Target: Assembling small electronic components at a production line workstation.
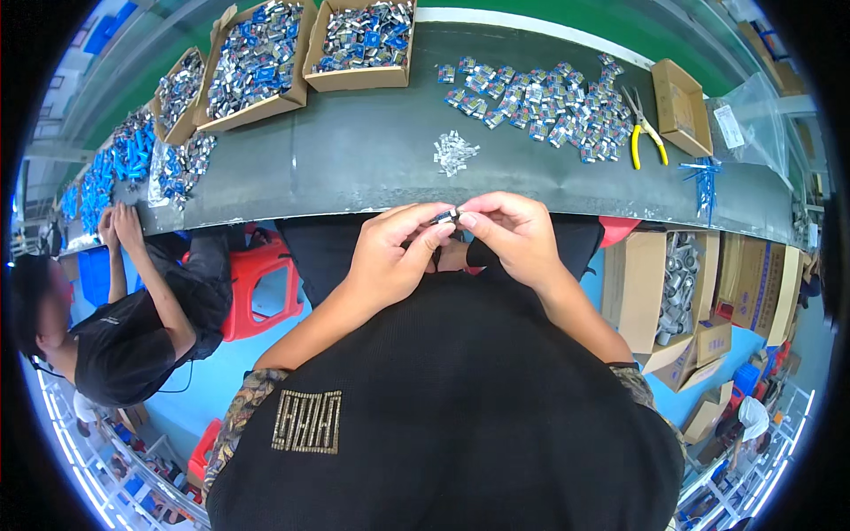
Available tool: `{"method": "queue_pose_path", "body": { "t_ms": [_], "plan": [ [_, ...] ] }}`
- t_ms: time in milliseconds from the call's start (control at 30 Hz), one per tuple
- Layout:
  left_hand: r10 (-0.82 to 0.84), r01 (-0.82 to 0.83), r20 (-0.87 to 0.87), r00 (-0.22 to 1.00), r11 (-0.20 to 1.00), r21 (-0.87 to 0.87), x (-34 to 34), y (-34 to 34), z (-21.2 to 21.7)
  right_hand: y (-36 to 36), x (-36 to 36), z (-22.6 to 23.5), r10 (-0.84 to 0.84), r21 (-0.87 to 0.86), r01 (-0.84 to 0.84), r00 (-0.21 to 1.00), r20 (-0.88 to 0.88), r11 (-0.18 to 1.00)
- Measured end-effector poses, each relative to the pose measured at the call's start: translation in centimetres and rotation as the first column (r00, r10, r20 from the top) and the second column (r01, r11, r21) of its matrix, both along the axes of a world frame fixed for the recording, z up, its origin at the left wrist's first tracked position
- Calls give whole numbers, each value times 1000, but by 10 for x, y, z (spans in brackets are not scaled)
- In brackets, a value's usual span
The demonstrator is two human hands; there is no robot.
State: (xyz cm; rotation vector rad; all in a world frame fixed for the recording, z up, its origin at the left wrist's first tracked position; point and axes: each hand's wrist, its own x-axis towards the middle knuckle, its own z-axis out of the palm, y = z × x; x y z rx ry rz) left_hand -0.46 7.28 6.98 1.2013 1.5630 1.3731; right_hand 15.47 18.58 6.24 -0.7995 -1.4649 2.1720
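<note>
Just in front of the bench's near edge, my left hand (391, 252) pinches a small dark-and-blue part (444, 216) between thumb and fingertips. My right hand (518, 237) closes thumb and forefinger on the other end of this part; whether a second, tinier piece sits there is too small to tell. A small heap of whitish pieces (455, 153) lies on the dark bench (354, 159) just beyond my hands. Farther back and to the right spreads a batch of small blue-and-silver parts (540, 97).
Yellow-handled pliers (645, 133) lie right of the batch, near a small cardboard box (682, 106) and blue ties (704, 188). Cardboard boxes of parts (257, 57) (365, 40) stand back left. A co-worker (115, 327) sits at left by blue pieces (115, 159).
</note>
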Motion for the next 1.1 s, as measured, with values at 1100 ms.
{"method": "queue_pose_path", "body": {
  "t_ms": [1100],
  "plan": [
    [183,169,741,647,913,-372,3,-14,-53,-25,10,-51,235,102,-268,937,257,958]
  ]
}}
